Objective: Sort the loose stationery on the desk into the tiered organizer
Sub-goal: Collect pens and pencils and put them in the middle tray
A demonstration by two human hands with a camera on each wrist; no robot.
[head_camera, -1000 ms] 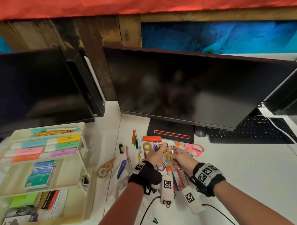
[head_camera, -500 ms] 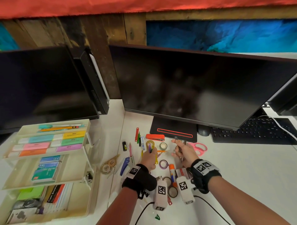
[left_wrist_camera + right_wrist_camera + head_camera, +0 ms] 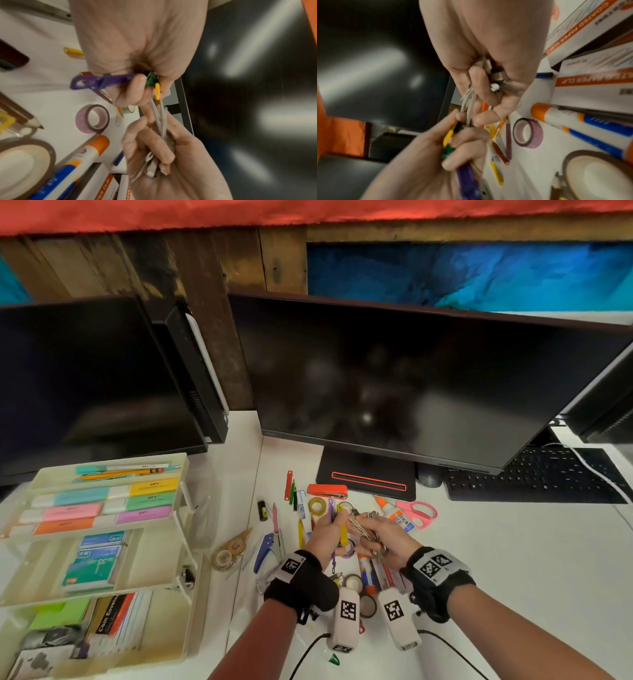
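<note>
Two hands met above a scatter of stationery on a white desk, in front of a dark monitor. The left hand was clenched around a purple plastic strip, a yellow strip and a green piece, its fingertips also pinching the near ends of a bundle of pale thin strips. The right hand gripped the other end of that bundle, fingers curled over a clump of small white and grey pieces (too blurred to identify). Beneath the hands lay a purple glitter tape roll, a larger brown-edged tape roll, an orange-capped glue stick and boxes of paper clips. Farther back sat an orange stapler, a white glue bottle and pink scissors. The cream tiered organizer stood well apart at the left edge of the desk, its top tier holding pencils and coloured blocks, the middle tier green and blue boxes, the bottom tier sticky notes and envelopes.
</note>
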